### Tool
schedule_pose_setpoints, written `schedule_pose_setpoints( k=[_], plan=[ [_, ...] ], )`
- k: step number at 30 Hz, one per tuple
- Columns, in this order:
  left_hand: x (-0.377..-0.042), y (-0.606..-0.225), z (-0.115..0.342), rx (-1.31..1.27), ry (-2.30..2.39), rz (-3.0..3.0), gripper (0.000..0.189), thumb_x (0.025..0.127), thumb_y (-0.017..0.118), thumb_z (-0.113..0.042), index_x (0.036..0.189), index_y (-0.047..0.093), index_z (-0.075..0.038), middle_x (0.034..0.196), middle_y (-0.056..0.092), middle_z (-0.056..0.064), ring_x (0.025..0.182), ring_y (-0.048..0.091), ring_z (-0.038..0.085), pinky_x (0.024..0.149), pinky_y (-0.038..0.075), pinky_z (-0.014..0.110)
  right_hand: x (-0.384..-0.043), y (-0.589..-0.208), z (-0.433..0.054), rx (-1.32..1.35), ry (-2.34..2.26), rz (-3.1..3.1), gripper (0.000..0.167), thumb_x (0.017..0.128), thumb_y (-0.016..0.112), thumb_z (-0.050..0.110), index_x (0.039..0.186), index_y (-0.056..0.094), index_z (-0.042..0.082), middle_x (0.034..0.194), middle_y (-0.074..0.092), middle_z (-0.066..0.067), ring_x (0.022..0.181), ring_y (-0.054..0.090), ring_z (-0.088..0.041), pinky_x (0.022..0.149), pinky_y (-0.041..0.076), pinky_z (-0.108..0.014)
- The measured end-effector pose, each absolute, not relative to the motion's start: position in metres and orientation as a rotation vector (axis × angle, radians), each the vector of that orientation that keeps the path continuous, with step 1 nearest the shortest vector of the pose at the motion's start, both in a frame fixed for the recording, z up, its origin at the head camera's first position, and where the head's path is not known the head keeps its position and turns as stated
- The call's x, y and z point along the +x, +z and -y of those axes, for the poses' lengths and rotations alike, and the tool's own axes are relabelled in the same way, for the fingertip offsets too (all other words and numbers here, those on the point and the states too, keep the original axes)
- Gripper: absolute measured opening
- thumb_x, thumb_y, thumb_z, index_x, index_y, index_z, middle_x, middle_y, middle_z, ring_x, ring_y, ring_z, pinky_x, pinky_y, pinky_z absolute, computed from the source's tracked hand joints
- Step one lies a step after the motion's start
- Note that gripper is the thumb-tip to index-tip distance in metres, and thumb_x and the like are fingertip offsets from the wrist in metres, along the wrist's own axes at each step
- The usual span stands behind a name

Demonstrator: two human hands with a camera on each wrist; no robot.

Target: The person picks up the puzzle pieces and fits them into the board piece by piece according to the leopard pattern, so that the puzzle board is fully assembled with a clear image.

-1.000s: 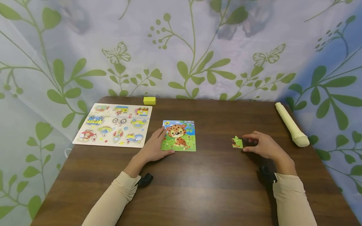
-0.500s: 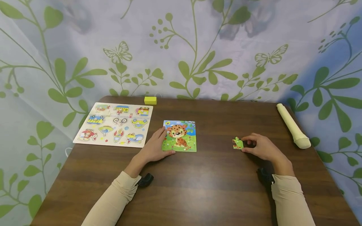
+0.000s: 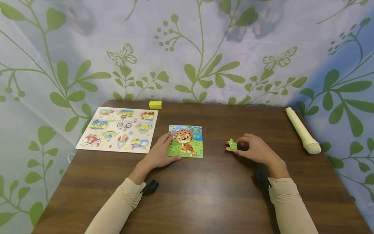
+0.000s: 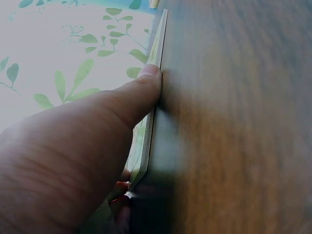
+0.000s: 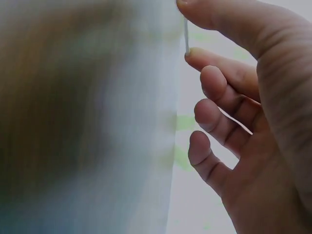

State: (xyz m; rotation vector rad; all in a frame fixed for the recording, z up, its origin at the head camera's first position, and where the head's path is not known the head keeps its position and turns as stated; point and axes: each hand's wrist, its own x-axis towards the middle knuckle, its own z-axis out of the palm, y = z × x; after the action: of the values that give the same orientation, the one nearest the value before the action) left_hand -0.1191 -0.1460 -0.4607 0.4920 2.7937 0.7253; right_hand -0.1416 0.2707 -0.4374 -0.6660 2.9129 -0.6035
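Note:
A small square jigsaw puzzle [image 3: 190, 143] with a spotted leopard cub on grass lies mid-table in the head view. My left hand [image 3: 159, 151] rests at its left side, fingers fairly straight along the left edge and thumb at the near edge. In the left wrist view the thumb [image 4: 141, 90] touches the board's thin side. To the right, my right hand [image 3: 257, 149] pinches a green jigsaw piece [image 3: 231, 145] with orange spots between thumb and index finger. Only the piece's thin edge [image 5: 186, 36] shows in the right wrist view; the other fingers are loosely bent.
On the left lies a white peg puzzle board [image 3: 118, 130] with vehicle shapes. A yellow block [image 3: 155, 104] sits at the back edge of the brown table [image 3: 204, 201]. Along the right edge lies a cream, microphone-shaped object [image 3: 302, 130]. A leaf-patterned cloth [image 3: 187, 52] hangs behind.
My right hand has moved left with the jigsaw piece, closer to the leopard puzzle. The left hand and the puzzle have stayed in place.

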Motion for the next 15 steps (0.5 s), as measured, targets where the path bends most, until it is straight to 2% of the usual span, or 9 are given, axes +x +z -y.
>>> schedule_pose_setpoints(
  k=[9, 15],
  plan=[
    [-0.121, -0.465, 0.148, 0.511, 0.69, -2.813, 0.108, 0.088, 0.073, -0.058, 0.163, 0.019, -0.001, 0.172, 0.015, 0.016, 0.159, 0.017, 0.034, 0.125, 0.028, 0.05, -0.15, -0.438, -0.192, -0.846, -0.611, -2.851, 0.035, 0.084, 0.084, 0.039, 0.11, 0.074, 0.018, 0.087, 0.053, 0.006, 0.083, 0.049, -0.012, 0.075, 0.042, -0.033],
    [-0.121, -0.467, 0.147, 0.514, 0.686, -2.81, 0.109, 0.088, 0.073, -0.059, 0.163, 0.018, -0.002, 0.172, 0.015, 0.016, 0.159, 0.017, 0.034, 0.125, 0.028, 0.05, -0.151, -0.442, -0.157, -0.906, -0.55, -2.816, 0.037, 0.086, 0.081, 0.045, 0.112, 0.075, 0.018, 0.088, 0.054, 0.007, 0.085, 0.049, -0.012, 0.078, 0.045, -0.032]
  ],
)
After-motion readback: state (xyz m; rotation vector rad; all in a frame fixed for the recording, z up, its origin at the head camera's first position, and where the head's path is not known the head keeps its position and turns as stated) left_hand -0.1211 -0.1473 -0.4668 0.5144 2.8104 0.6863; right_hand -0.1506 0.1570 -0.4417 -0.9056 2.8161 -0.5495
